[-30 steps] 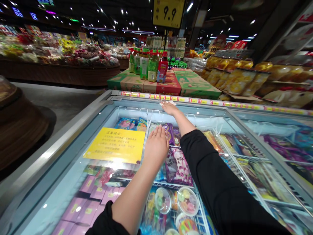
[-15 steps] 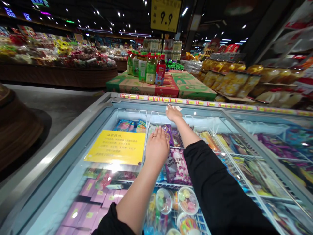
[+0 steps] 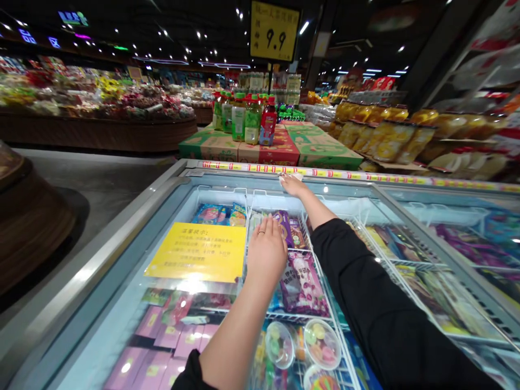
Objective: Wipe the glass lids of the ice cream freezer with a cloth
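My left hand (image 3: 267, 249) lies flat on the glass lid (image 3: 211, 303) of a chest freezer, fingers stretched out together, a ring on one finger. It rests just right of a yellow notice (image 3: 199, 252) with handwriting. Farther off, my right hand (image 3: 291, 186) presses a white tissue (image 3: 298, 176) against the far edge of the lid, beside the price-label rail (image 3: 260, 168). The tissue is mostly covered by the hand. Under the glass lie purple ice-cream packets (image 3: 304, 281), clear-lidded cups (image 3: 323, 344) and pink boxes (image 3: 154, 365).
Behind the freezer, drink bottles (image 3: 252, 119) stand on green and red cartons (image 3: 268, 155) below a 9.9 price sign (image 3: 274, 32). Yellow jars (image 3: 382, 132) are stacked at the right. A metal frame (image 3: 117, 222) borders the lid's left side, with a floor aisle (image 3: 109, 184) beyond.
My right hand has moved slightly farther away, closer to the label rail, with the tissue. My left hand stays beside the notice. The view has shifted a little.
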Demonstrator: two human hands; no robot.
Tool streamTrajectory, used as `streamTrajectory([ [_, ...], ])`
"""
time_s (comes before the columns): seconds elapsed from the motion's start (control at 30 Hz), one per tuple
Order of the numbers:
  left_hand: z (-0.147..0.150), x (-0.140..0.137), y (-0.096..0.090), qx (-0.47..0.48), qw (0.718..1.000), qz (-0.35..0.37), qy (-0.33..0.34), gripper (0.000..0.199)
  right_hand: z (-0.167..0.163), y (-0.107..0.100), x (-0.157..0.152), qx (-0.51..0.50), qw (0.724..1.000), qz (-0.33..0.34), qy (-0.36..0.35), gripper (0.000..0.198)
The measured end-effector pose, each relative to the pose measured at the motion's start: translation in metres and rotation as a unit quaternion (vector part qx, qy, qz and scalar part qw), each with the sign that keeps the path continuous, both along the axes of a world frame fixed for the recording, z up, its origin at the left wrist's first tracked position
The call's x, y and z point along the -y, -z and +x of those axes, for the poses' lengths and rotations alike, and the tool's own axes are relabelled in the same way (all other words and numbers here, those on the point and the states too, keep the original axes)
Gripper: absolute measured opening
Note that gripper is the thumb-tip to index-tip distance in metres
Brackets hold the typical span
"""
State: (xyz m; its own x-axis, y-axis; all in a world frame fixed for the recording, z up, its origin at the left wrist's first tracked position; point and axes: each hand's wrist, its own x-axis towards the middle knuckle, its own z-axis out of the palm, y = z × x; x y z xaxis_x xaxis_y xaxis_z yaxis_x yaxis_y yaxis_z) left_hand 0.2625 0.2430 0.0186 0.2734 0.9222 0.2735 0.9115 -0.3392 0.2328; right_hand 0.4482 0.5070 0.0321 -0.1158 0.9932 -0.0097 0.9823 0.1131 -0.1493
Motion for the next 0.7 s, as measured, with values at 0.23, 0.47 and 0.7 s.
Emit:
streamTrajectory([
  [0.23, 0.001, 0.001, -0.004, -0.004, 1.000, -0.016, 0.004, 0.056, 0.007, 0.018, 0.040, 0.016, 0.999, 0.027, 0.024, 0.070],
  [0.47, 0.000, 0.001, -0.006, -0.024, 0.999, -0.030, 0.002, 0.056, 0.001, 0.016, 0.028, 0.012, 0.997, 0.010, -0.075, 0.069],
  [0.7, -0.001, 0.002, -0.011, -0.029, 0.999, -0.034, 0.003, 0.055, 0.014, 0.014, -0.002, -0.001, 0.999, 0.016, -0.032, 0.070],
])
